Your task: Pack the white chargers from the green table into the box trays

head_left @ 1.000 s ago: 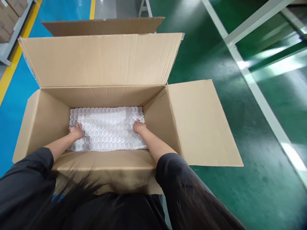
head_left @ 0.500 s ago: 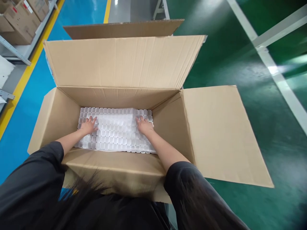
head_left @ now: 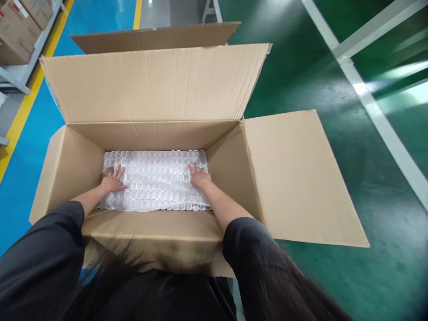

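A large cardboard box (head_left: 152, 225) stands open in front of me with its flaps folded out. Rows of small clear, square-topped pieces (head_left: 150, 156) cover its floor, and a thin translucent sheet (head_left: 150, 189) lies over part of them. My left hand (head_left: 113, 180) rests on the left part of this layer, fingers spread. On the right part lies my right hand (head_left: 199, 175), its fingers apart, close to the box's right wall. Neither hand holds anything.
The right flap (head_left: 304, 178) sticks out far over the green floor, and the far flap (head_left: 154, 84) stands up. Cardboard boxes (head_left: 18, 33) sit on a shelf at the upper left. A white metal beam (head_left: 377, 29) crosses the upper right.
My left hand has moved slightly left and toward me over the pieces. The translucent sheet has shifted and lies flatter, nearer the front. The view has shifted a little.
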The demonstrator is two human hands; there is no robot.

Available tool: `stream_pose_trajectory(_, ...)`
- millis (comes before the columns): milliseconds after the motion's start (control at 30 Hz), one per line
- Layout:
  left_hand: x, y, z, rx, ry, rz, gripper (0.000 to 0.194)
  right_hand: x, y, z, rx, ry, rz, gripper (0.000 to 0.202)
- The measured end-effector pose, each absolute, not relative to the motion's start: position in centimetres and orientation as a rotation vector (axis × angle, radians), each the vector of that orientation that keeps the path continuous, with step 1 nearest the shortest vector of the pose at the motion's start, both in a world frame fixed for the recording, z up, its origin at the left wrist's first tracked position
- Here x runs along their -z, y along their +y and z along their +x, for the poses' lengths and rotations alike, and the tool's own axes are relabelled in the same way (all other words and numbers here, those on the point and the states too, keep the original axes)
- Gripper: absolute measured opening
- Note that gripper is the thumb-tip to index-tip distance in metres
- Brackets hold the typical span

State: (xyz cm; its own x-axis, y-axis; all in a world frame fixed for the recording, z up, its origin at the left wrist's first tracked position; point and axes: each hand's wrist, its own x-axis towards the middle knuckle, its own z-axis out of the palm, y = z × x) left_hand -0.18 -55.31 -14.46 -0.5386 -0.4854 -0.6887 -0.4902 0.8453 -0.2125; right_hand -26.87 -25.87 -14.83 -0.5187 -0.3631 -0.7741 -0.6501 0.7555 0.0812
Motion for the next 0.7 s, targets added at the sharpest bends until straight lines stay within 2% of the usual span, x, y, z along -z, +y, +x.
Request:
stream_pose_trajectory(167,14.0,-55.9,-0.6,0.037,2.268,-0.779,0.108,14.5,-25.6,-27.5,-0.458,2.195,-0.700,0.073)
stream_pose_trajectory(467,14.6,-54.8,-0.6,0.020,2.381,-0.615,0.094,13.5,-27.5,-25.9,-0.308,2.146,-1.007,0.064)
stream_pose_trajectory(700,14.8,-56.3,-0.1,0.018,2.343,-0.531,0.100,13.7,-26.1,-26.7,-0.394,2.111,-0.929,0.074)
